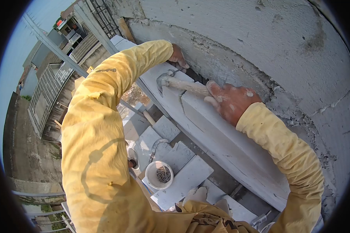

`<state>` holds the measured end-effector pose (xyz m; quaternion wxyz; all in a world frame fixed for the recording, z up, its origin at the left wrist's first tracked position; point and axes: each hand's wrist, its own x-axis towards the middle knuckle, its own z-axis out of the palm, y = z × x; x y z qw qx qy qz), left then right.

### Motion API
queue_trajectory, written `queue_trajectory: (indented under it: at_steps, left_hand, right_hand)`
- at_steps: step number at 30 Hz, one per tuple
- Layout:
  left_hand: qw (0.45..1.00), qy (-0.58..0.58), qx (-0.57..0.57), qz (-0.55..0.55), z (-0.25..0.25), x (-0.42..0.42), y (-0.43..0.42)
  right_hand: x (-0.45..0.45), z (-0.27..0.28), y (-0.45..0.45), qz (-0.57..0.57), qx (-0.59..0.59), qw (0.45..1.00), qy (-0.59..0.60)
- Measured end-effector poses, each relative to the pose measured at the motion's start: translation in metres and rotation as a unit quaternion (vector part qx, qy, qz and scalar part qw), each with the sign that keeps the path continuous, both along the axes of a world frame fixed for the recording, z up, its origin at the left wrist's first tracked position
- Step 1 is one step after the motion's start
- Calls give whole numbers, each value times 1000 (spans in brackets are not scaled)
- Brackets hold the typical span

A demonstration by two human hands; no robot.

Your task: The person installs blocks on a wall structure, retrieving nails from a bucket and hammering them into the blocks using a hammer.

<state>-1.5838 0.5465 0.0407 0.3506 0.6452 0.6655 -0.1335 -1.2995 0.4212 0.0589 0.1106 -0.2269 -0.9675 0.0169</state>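
My right hand [233, 100] is wrapped round the wooden handle of a claw hammer [186, 86]. The hammer's metal head lies over the pale block ledge [217, 116], close to my left hand. My left hand [178, 56] reaches to the gap between the ledge and the grey wall [237, 35]. Its fingers are drawn together with the tips pointing down at the gap, and whatever they may pinch is too small to make out. A dark slot [196, 76] runs along the wall's foot between my two hands.
Below the ledge stands a white bucket [149, 175] with many nails [163, 174] in it. Pale blocks [196, 171] lie around it, with a curved metal tool [154, 149] on them. Metal scaffold bars [54, 44] cross at the left, with rooftops [50, 97] far below.
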Motion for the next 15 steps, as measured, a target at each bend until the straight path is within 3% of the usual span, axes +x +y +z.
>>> queue_trajectory:
  at_steps: [2,6,9,12,15]
  left_hand:
    - [990,98,68,-77,0,-2,12]
    - [998,-49,-37,17,-2,-6,7]
    - [997,-43,-44,35,-4,-6,8]
    - [996,36,50,-60,-3,-5,12]
    - [998,-38,-35,24,-3,-6,9]
  right_hand:
    - [-3,-8,14,-94,-4,995,-43]
    - [0,14,-13,5,12,999,32]
    - [-2,7,5,49,20,999,-6]
    - [-9,0,13,-95,4,995,-39]
    - [-7,10,-6,-63,-17,998,-13]
